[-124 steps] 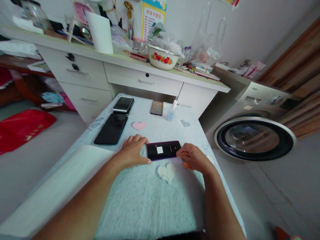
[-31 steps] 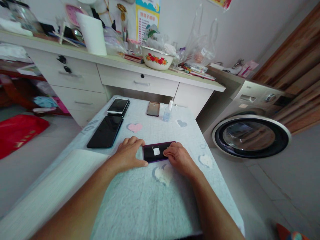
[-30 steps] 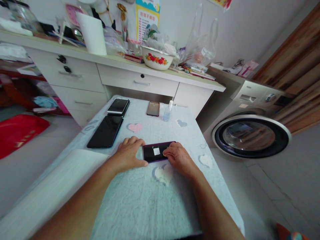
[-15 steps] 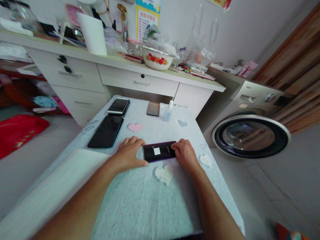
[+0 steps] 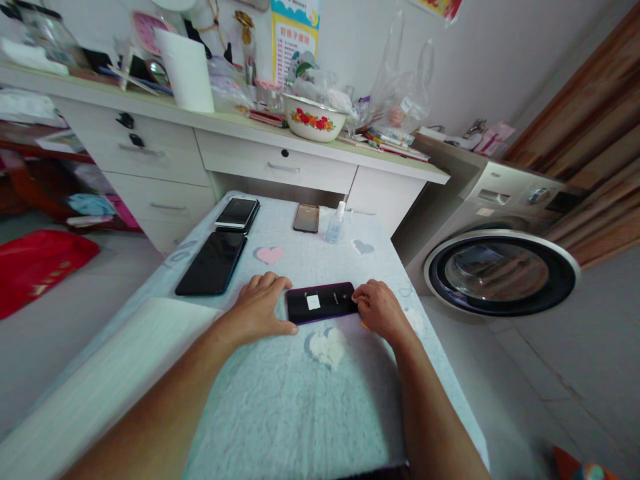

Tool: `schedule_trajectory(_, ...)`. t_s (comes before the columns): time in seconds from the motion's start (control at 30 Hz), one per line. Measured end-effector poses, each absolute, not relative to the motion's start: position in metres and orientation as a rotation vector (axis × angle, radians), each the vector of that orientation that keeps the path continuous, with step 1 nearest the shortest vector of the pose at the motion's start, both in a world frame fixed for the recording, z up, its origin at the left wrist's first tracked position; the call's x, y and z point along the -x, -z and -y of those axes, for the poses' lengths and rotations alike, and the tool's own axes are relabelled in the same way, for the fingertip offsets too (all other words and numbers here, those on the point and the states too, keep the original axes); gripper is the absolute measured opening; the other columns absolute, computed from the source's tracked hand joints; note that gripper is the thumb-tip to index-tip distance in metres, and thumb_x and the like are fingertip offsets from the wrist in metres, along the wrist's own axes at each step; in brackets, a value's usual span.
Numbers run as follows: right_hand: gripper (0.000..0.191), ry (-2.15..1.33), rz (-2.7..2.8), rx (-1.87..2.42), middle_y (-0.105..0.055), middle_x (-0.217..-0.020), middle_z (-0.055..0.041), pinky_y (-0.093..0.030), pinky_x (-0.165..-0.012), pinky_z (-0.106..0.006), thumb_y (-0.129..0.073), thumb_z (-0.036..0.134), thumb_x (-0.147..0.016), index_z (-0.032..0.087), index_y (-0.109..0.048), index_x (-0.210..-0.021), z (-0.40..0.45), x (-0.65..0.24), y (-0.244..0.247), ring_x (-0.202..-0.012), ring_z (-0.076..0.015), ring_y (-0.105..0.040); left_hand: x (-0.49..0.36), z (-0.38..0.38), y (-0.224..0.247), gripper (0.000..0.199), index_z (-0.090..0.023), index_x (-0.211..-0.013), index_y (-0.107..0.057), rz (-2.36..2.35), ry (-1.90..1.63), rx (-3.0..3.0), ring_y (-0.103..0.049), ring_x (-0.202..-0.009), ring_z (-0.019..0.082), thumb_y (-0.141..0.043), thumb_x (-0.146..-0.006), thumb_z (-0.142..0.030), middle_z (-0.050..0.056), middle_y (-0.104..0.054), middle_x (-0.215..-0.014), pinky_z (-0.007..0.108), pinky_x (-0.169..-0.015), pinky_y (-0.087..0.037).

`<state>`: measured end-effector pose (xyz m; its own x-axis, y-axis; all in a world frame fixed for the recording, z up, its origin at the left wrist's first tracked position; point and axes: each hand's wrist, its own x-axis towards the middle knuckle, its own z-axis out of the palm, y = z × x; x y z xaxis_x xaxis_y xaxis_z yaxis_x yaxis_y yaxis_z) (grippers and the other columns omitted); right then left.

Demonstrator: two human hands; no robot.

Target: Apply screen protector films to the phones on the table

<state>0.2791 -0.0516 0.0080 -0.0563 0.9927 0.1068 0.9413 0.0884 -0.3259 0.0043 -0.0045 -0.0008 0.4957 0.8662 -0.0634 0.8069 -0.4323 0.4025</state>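
A dark smartphone [image 5: 327, 303] with a purple edge lies flat on the cloth-covered table, a white square sticker on its upward face. My left hand [image 5: 260, 308] rests around its left end, thumb at the near corner and fingertips at the far corner, steadying it. At the right end, my right hand [image 5: 379, 308] has its fingers pinched together against the phone. A small orange bit shows under those fingers, too little to name. To the left lie a black tablet [image 5: 213, 263] and, beyond it, another phone [image 5: 237, 212].
A brown phone case [image 5: 307, 218] and a clear spray bottle [image 5: 335, 223] stand toward the table's far side. A pale board or sheet [image 5: 110, 373] runs along the left edge. Behind are a drawer desk [image 5: 280, 150] with a flowered bowl [image 5: 315, 119], and a washing machine [image 5: 500, 220] at right.
My right hand has slid slightly right, from over the phone's right part to its right end, uncovering more of the surface. My left hand and the phone stay nearly in place.
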Motion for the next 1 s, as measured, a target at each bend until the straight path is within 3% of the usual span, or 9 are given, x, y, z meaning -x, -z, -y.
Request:
schedule_trajectory(0.5,0.024,-0.49,2.193,1.511,-0.064,-0.083,-0.0029,-0.041,-0.078,-0.027,-0.056,0.0,-0.078,0.018,-0.071,-0.081,0.059,-0.253,-0.009,-0.083,-0.0156,-0.056,-0.003,0.003,0.004,0.074,-0.025,-0.117,-0.054,-1.379,-0.252,-2.366,-0.047,-0.113,0.033,-0.073,-0.053,-0.057,0.008,-0.053,-0.119,0.041,-0.093,-0.04)
schedule_trajectory(0.8,0.026,-0.542,2.226,1.565,-0.064,-0.081,-0.0018,-0.04,-0.079,-0.028,-0.053,-0.001,-0.077,0.018,-0.07,-0.078,0.061,-0.265,-0.019,-0.082,-0.0152,-0.055,-0.004,0.004,-0.002,0.073,-0.025,-0.118,-0.054,-1.356,-0.23,-2.363,-0.046,-0.115,0.033,-0.072,-0.055,-0.057,0.009,-0.053,-0.12,0.041,-0.095,-0.04)
schedule_trajectory(1.0,0.029,-0.566,2.17,1.72,-0.062,-0.08,-0.0025,-0.04,-0.07,-0.024,-0.049,0.0,-0.072,0.018,-0.071,-0.076,0.063,-0.279,-0.025,-0.074,-0.0139,-0.055,0.0,0.003,-0.001,0.07,-0.025,-0.118,-0.054,-1.322,-0.233,-2.369,-0.046,-0.113,0.033,-0.071,-0.057,-0.055,0.008,-0.054,-0.12,0.04,-0.094,-0.039)
